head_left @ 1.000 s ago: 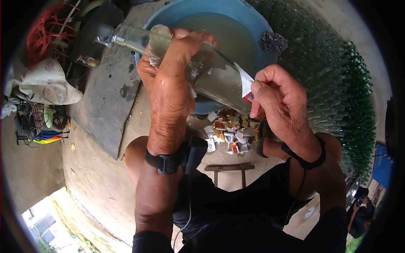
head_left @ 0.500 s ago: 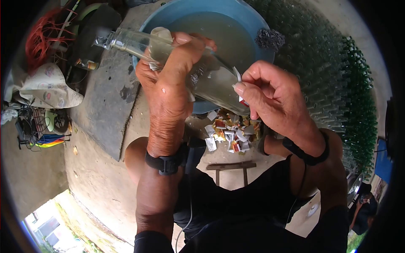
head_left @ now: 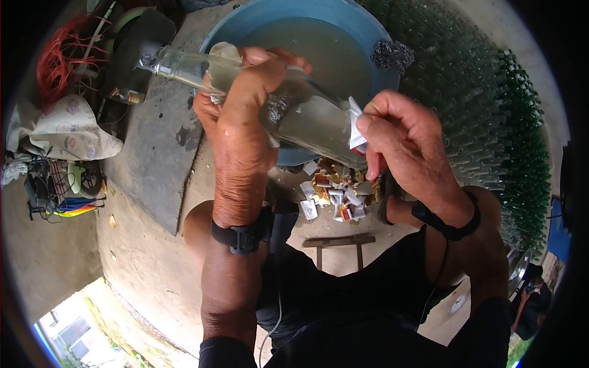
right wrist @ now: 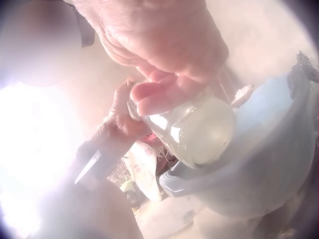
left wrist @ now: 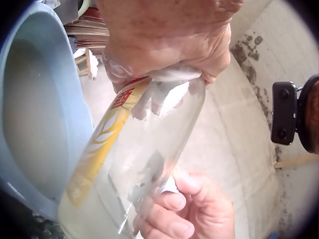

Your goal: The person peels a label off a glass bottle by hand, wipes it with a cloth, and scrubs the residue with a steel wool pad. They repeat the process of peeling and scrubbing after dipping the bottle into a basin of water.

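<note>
A clear glass bottle (head_left: 310, 122) lies slanted over the basin, its neck toward the upper left. My left hand (head_left: 242, 126) grips it round the body, with whitish label paper bunched near the fingers. At the base end my right hand (head_left: 405, 141) pinches a white and red label piece (head_left: 355, 126) between thumb and finger. In the left wrist view a yellow and red label strip (left wrist: 102, 144) still clings along the glass, beside whitish torn patches. The right wrist view is hazy and shows the rounded bottle base (right wrist: 214, 132) below the right-hand fingers.
A blue basin (head_left: 365, 34) of cloudy water stands ahead, a dark scouring pad (head_left: 392, 56) on its rim. Torn label scraps (head_left: 343, 196) lie in a pile below. Many clear bottles (head_left: 466, 116) and green bottles (head_left: 518, 147) stand at right. A small wooden stool (head_left: 338, 241) is nearby.
The right hand, pinching the label piece, dips and turns, then shows the white flap upright again at the base end. The left hand and bottle shift slightly left.
</note>
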The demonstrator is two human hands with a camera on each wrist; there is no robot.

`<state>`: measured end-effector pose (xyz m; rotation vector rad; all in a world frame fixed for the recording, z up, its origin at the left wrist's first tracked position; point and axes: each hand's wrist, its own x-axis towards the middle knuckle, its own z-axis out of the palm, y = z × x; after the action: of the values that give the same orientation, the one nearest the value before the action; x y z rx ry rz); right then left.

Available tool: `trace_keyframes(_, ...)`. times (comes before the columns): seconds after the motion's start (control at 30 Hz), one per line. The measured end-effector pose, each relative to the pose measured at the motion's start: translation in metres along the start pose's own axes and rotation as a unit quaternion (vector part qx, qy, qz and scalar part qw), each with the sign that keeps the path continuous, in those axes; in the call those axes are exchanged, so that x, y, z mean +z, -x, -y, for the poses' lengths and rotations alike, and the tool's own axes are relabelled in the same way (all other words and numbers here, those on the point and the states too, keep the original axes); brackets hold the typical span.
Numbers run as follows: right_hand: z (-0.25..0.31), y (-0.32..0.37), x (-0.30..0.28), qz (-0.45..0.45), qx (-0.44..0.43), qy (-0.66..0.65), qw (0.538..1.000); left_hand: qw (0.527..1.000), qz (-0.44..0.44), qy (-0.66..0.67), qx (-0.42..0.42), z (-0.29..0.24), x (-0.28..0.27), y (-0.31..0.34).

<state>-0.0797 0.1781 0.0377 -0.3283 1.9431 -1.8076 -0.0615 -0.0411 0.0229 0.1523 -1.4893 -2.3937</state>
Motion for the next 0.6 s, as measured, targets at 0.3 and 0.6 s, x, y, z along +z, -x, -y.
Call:
trace_keyframes(0.3, -0.008, 0.002, -0.007, -0.028, -0.041, 0.001, 0.999, 0.998, -0.034, 0.044, -0.03, -0.014, -0.015, -0.005)
trace_keyframes(0.6, -0.011, 0.002, -0.01, -0.026, -0.034, 0.001, 0.999, 0.998, -0.051, 0.046, -0.013, -0.015, -0.019, -0.005)
